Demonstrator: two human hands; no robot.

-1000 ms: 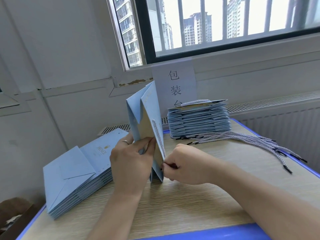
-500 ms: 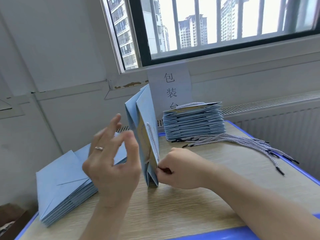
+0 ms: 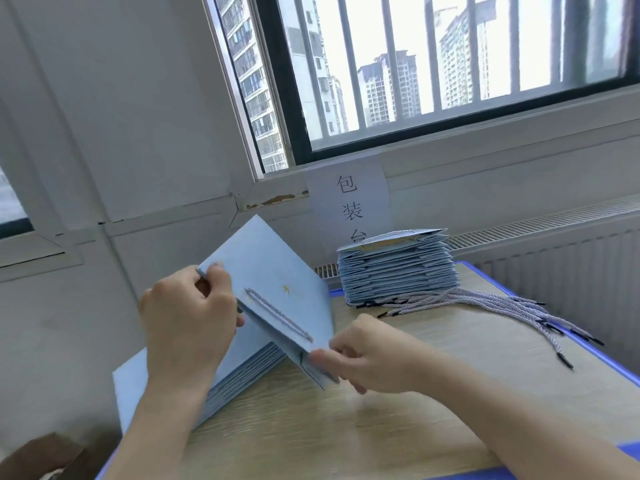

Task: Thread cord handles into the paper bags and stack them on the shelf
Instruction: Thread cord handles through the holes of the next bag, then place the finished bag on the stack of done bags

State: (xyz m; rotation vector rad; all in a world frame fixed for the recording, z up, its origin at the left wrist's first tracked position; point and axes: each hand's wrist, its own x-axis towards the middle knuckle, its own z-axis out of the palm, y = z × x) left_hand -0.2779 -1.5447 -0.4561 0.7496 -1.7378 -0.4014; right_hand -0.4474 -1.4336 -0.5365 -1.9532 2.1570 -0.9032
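Observation:
A light blue paper bag is held flat and tilted above the table, a grey-white cord handle lying across its face. My left hand grips the bag's upper left edge. My right hand pinches its lower right corner. Under the bag, at the left, lies a stack of flat blue bags. A second stack of bags with cords fitted stands at the back. Loose cords with black tips fan out to its right.
The wooden table has a blue rim and stands against a white wall under a barred window. A paper sign hangs on the wall behind the far stack. A radiator grille runs along the right.
The bag stood upright on the table before; now it is tipped flat and lifted leftward. My left hand, which was open in the air, has taken hold of the bag's edge.

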